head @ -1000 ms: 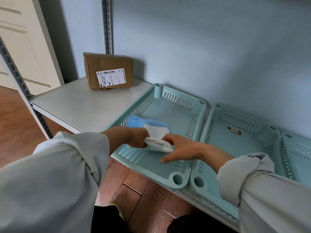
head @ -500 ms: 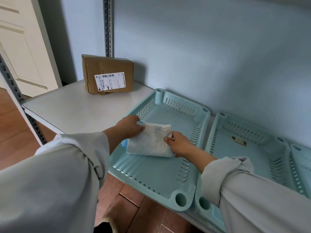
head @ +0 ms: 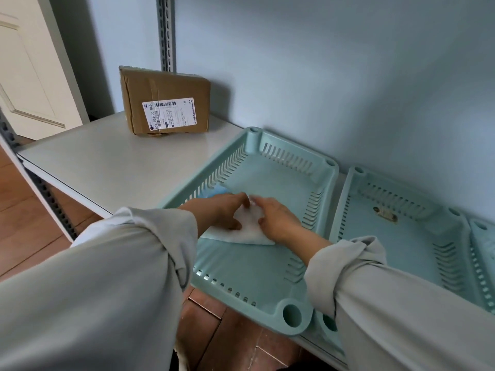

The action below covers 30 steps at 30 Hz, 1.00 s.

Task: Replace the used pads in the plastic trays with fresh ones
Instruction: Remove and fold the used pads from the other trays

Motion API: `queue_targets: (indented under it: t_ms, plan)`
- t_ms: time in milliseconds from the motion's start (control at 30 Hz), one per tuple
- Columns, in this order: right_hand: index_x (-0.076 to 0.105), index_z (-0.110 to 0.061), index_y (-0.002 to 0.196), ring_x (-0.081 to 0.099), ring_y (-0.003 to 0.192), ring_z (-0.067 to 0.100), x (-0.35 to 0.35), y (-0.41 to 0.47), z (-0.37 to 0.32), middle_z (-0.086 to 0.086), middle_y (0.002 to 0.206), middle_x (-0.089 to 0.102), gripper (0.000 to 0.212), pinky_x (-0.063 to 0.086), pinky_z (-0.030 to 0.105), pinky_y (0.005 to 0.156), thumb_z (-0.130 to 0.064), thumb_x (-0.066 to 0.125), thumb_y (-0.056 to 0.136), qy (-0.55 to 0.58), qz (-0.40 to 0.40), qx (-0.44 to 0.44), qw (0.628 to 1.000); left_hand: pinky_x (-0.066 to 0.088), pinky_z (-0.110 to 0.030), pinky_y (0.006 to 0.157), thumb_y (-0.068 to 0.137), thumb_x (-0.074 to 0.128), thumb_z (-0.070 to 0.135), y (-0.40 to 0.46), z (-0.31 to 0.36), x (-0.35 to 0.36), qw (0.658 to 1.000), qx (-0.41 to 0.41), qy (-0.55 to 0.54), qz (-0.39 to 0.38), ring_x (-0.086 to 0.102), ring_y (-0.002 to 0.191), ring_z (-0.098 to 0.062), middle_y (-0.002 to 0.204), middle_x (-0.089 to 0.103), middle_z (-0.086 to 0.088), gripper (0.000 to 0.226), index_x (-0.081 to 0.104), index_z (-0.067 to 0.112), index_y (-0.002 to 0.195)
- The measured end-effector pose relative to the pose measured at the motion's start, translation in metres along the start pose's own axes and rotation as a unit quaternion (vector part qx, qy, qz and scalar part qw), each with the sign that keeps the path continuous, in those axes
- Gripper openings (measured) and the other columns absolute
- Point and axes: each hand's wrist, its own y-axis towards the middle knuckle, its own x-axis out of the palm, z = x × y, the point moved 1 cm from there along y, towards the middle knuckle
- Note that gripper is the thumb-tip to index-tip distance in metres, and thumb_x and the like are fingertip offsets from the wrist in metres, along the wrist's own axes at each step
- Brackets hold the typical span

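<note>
A folded white pad [head: 247, 231] lies inside the left pale-green plastic tray [head: 249, 287], with a blue part of it [head: 214, 192] showing by the tray's left wall. My left hand [head: 222, 211] and my right hand [head: 276, 219] both rest on top of the pad, fingertips almost meeting at its far edge and pinching the material there. A second green tray [head: 396, 253] sits to the right with a small brownish scrap [head: 385, 213] on its floor and no pad in it.
A taped cardboard box [head: 163, 100] with a shipping label stands at the back of the white shelf [head: 107, 162]. A third tray's edge [head: 484, 236] shows at far right. A metal upright [head: 166, 33] runs up the blue wall. Brown floor lies below the shelf's front edge.
The pad was lifted and spread between my hands half a second ago; now it lies lower in the tray and both hands have come together over its far edge.
</note>
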Motion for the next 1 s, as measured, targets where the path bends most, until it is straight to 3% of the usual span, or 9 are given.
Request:
queue_targets:
  t_ms: [167, 300, 433, 533, 600, 667, 767, 933, 1000]
  plan:
    - [0.036, -0.029, 0.144, 0.038, 0.131, 0.026, 0.002, -0.001, -0.001, 0.006, 0.142, 0.04, 0.046, 0.036, 0.038, 0.103, -0.02, 0.037, 0.099, -0.089, -0.002, -0.026, 0.996, 0.033, -0.036, 0.104, 0.087, 0.063, 0.035, 0.001, -0.005, 0.001, 1.0, -0.01, 0.01, 0.005, 0.04, 0.128, -0.028, 0.139, 0.038, -0.006, 0.062, 0.032, 0.03, 0.14]
    - [0.051, -0.022, 0.13, 0.051, 0.119, 0.027, -0.005, 0.002, -0.002, 0.008, 0.13, 0.053, 0.036, 0.042, 0.035, 0.094, -0.021, 0.049, 0.094, -0.045, 0.048, 0.017, 0.998, 0.033, -0.038, 0.105, 0.083, 0.066, 0.038, 0.001, -0.004, 0.002, 0.999, -0.006, 0.031, 0.032, 0.039, 0.127, -0.029, 0.137, 0.039, -0.007, 0.066, 0.033, 0.029, 0.139]
    - [0.05, -0.01, 0.123, 0.055, 0.113, 0.031, -0.012, -0.001, -0.005, 0.014, 0.124, 0.056, 0.037, 0.045, 0.035, 0.088, -0.016, 0.057, 0.088, -0.006, -0.018, 0.079, 0.997, 0.036, -0.042, 0.107, 0.072, 0.075, 0.045, 0.001, -0.004, 0.001, 0.999, -0.035, 0.035, 0.007, 0.042, 0.128, -0.03, 0.137, 0.042, -0.008, 0.084, 0.032, 0.026, 0.14]
    - [0.056, -0.007, 0.117, 0.057, 0.108, 0.031, -0.016, -0.008, -0.002, 0.015, 0.12, 0.059, 0.033, 0.046, 0.035, 0.085, -0.019, 0.057, 0.087, 0.047, -0.012, 0.093, 0.994, 0.044, -0.038, 0.097, 0.07, 0.073, 0.049, -0.001, 0.001, -0.002, 0.997, -0.037, 0.063, 0.026, 0.053, 0.116, -0.027, 0.123, 0.056, -0.004, 0.059, 0.054, 0.027, 0.122]
    - [0.056, -0.005, 0.116, 0.057, 0.109, 0.033, -0.019, -0.014, 0.001, 0.016, 0.121, 0.058, 0.031, 0.044, 0.034, 0.084, -0.023, 0.054, 0.09, 0.102, 0.007, 0.091, 0.991, 0.044, -0.036, 0.092, 0.076, 0.068, 0.052, -0.004, 0.006, -0.01, 0.995, -0.032, 0.072, 0.067, 0.054, 0.114, -0.024, 0.12, 0.059, -0.001, 0.049, 0.058, 0.025, 0.117]
    - [0.056, -0.002, 0.116, 0.056, 0.111, 0.035, -0.023, -0.023, 0.003, 0.018, 0.12, 0.058, 0.031, 0.046, 0.036, 0.087, -0.023, 0.051, 0.094, 0.2, 0.026, 0.099, 0.974, 0.042, -0.037, 0.093, 0.082, 0.06, 0.057, -0.008, 0.011, -0.018, 0.995, -0.015, 0.042, 0.085, 0.052, 0.114, -0.025, 0.119, 0.058, -0.003, 0.048, 0.059, 0.021, 0.114]
    - [0.056, -0.007, 0.116, 0.059, 0.11, 0.034, -0.031, -0.033, 0.006, 0.016, 0.119, 0.061, 0.029, 0.049, 0.047, 0.096, -0.024, 0.056, 0.092, 0.334, 0.078, 0.123, 0.931, 0.043, -0.034, 0.086, 0.089, 0.049, 0.056, -0.013, 0.022, -0.031, 0.994, 0.021, -0.038, 0.098, 0.055, 0.095, -0.026, 0.108, 0.063, -0.012, 0.042, 0.057, 0.014, 0.089]
    - [0.06, -0.016, 0.116, 0.061, 0.105, 0.025, -0.059, -0.052, 0.009, 0.007, 0.114, 0.064, 0.036, 0.05, 0.038, 0.095, -0.026, 0.071, 0.084, 0.454, 0.147, 0.155, 0.865, 0.039, -0.029, 0.076, 0.094, 0.045, 0.047, -0.02, 0.047, -0.046, 0.987, 0.064, -0.108, 0.098, 0.054, 0.09, -0.025, 0.098, 0.059, -0.009, 0.045, 0.061, 0.005, 0.098]
    - [0.063, -0.015, 0.113, 0.062, 0.104, 0.025, -0.07, -0.061, 0.012, 0.007, 0.114, 0.065, 0.031, 0.05, 0.035, 0.093, -0.028, 0.069, 0.085, 0.48, 0.172, 0.165, 0.844, 0.037, -0.03, 0.065, 0.096, 0.045, 0.043, -0.023, 0.059, -0.051, 0.982, 0.071, -0.133, 0.113, 0.052, 0.082, -0.022, 0.09, 0.058, -0.009, 0.041, 0.06, 0.006, 0.088]
